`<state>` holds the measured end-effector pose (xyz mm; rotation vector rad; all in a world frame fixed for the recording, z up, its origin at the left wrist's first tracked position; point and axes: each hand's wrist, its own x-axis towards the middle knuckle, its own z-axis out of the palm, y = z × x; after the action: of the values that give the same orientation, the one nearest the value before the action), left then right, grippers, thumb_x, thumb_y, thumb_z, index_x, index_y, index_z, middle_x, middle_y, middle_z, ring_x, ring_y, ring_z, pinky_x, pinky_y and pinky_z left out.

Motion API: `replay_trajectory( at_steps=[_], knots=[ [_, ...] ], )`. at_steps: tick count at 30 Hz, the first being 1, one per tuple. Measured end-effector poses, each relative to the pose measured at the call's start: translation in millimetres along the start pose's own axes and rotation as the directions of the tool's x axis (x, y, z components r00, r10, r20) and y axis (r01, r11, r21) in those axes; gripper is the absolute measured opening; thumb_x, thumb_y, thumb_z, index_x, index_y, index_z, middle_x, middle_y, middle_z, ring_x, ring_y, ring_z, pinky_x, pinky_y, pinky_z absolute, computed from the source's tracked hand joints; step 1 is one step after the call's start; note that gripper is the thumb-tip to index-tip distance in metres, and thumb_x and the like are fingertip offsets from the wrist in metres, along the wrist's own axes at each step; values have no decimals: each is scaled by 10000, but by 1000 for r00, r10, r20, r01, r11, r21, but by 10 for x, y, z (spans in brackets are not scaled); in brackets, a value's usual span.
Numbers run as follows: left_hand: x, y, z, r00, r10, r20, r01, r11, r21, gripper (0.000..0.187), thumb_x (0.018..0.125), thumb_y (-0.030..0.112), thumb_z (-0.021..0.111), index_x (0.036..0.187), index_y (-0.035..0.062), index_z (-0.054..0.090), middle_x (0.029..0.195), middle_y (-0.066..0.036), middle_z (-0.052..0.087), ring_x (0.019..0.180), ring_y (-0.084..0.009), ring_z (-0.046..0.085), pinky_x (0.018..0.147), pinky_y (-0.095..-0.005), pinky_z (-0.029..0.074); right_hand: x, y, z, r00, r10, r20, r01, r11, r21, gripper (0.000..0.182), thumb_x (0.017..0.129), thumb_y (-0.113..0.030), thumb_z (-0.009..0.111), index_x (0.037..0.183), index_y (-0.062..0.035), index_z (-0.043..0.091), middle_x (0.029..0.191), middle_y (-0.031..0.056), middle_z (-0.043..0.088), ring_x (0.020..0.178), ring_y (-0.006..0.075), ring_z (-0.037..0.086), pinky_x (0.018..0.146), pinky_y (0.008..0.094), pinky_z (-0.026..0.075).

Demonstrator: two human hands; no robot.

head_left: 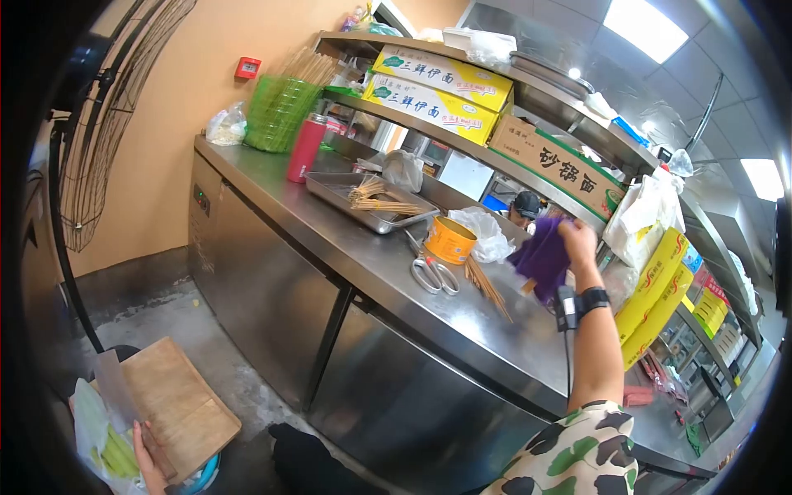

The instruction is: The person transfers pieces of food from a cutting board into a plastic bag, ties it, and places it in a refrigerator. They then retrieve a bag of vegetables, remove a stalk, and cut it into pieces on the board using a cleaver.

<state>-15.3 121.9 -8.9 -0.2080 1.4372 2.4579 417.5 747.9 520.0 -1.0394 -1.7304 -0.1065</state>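
Note:
My right hand [579, 241] is raised over the steel counter, its fingers closed on a purple cloth [542, 257] that hangs down. Low at the left, my left hand [147, 462] is against the edge of a wooden cutting board [181, 404]. A cleaver [117, 384] lies along that board, its handle at my fingers; part of the grip is hidden. On the counter near the cloth are scissors [435, 276], an orange tub [450, 240], a bundle of thin sticks [488, 289] and a clear plastic bag [487, 234].
A steel tray [330, 196] with skewers, a red bottle [307, 148] and a green basket [280, 113] of sticks stand farther left. Shelves above carry cardboard boxes [557, 169]. Beneath my left hand is a bag with green vegetables [118, 452]. Someone's dark cap [526, 204] shows behind the counter.

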Motion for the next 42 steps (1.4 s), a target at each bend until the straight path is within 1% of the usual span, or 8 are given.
replay_trajectory(
  at_steps=[9,12,16,24,29,33,38,42],
  knots=[
    [-393,69,-78,852,504,140,-515,856,55,491,873,50,548,1351,87,442,1297,-72,518,1064,-176,547,835,-277,456,-1641,-2993,536,805,-556,206,114,486,866,240,843,-56,634,1071,-10,575,881,28,628,761,84,598,701,239,503],
    [-111,373,-136,985,-119,-122,66,925,-373,208,841,271,689,937,89,657,868,-9,658,850,-133,608,772,-276,466,-2803,-3638,1146,493,-720,487,115,609,785,250,834,-85,668,1056,-9,582,890,28,633,802,90,590,729,246,494],
    [-258,653,-123,992,-80,-96,43,941,-335,253,826,338,691,916,104,652,783,4,634,676,-128,585,602,-267,466,-4284,-3753,2489,68,-661,747,-304,700,647,235,827,-139,701,994,-4,608,860,41,643,781,108,593,707,262,506],
    [-192,890,-131,975,-150,-165,101,956,-277,275,859,218,661,1064,51,584,919,-53,627,831,-146,607,690,-292,497,-6485,-3582,3506,218,-571,792,492,765,416,706,787,-445,636,1360,-89,428,1386,189,359,1276,416,312,951,612,338],
    [-102,906,-125,980,-147,-136,91,931,-353,281,855,222,672,1069,69,573,896,-40,611,819,-128,604,684,-274,503,-6733,-3825,3682,437,-544,716,291,839,460,392,764,-106,612,1143,-54,527,1125,220,484,1036,421,476,853,512,413],
    [-14,914,-105,977,-139,-161,68,923,-380,259,858,214,675,1053,73,579,889,-47,622,795,-128,614,650,-252,505,-6883,-3926,3389,375,-721,582,192,675,712,331,711,9,577,1038,-27,544,1014,226,504,919,417,514,805,488,439],
    [62,737,-199,978,-169,-119,111,916,-385,240,870,213,666,1046,73,584,857,-55,643,739,-124,624,610,-244,506,-7342,-3772,2359,-124,-913,389,75,383,921,281,676,-82,619,956,-83,612,959,145,507,937,327,521,791,444,429],
    [13,677,-188,980,-145,-134,84,921,-381,284,863,302,667,1034,90,588,847,-63,647,592,-136,599,524,-258,503,-7068,-3998,2557,-14,-992,129,202,123,972,283,699,-241,701,959,-144,643,1245,171,482,1232,365,392,1026,559,275]
  ],
)
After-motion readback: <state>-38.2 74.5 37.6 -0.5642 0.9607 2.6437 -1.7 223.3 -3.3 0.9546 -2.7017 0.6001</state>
